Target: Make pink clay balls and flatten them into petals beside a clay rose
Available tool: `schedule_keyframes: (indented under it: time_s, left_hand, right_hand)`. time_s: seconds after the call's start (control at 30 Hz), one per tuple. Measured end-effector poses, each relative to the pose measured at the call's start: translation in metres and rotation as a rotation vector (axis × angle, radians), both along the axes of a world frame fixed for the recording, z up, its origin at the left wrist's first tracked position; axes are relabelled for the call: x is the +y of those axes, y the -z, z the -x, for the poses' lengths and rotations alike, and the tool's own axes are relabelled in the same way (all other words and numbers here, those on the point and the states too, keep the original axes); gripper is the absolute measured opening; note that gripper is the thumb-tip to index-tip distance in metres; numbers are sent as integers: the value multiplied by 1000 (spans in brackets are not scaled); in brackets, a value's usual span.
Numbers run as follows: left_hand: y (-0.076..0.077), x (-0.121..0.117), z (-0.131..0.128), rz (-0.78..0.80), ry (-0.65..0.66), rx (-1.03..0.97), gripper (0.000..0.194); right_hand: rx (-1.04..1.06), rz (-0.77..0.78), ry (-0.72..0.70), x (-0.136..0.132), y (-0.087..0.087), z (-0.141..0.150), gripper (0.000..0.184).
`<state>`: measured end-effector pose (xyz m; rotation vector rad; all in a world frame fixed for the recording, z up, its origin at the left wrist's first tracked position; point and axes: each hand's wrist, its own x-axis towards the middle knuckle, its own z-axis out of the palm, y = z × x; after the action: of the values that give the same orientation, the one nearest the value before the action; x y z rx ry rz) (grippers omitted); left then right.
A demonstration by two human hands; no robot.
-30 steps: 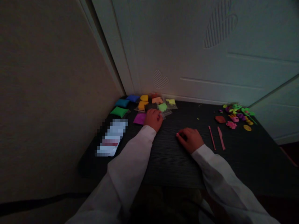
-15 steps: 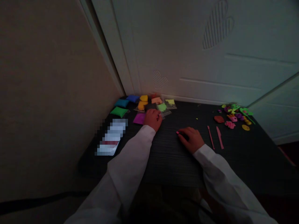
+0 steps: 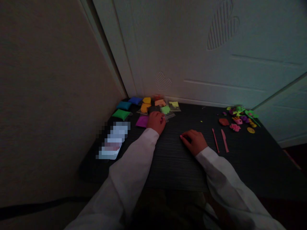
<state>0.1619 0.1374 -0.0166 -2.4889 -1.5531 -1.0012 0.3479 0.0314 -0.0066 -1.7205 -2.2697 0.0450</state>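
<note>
My left hand (image 3: 156,123) is closed, its curled fingers resting over the table beside a purple clay packet (image 3: 142,121). A speck of pink shows at those fingertips, but what they hold is mostly hidden. Thumb and forefinger of my right hand (image 3: 195,141) pinch a tiny pink piece of clay (image 3: 181,136) just above the dark table (image 3: 172,166). To the right of that hand lie a thin pink modelling tool (image 3: 215,140) and a pink plastic knife (image 3: 224,141).
Several coloured clay packets, including a green one (image 3: 122,114) and a light green one (image 3: 165,110), lie at the back left. A phone (image 3: 114,140) with a blurred screen is at left. Small clay flowers and shapes (image 3: 235,127) cluster at right. A white panel (image 3: 168,48) rises behind.
My right thumb and forefinger have drawn closer together around the pink piece. My left hand stays where it was. The whole view has shifted very slightly.
</note>
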Motion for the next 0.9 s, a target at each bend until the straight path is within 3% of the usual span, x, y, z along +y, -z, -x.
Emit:
schedule_keyframes:
  time_s: [0.5,0.8,0.9]
  left_hand:
    - [1,0,1,-4,1,-11,22]
    - [0,-1,1,7,6,-19,22]
    - [0,-2,1,14,-2,-18,22]
  right_hand:
    - [-42,-49,7,-17,-4,0,40]
    - [-153,-31,-77,-29,-10,21,45]
    - [-165,-41,-33,-28,-11,18,45]
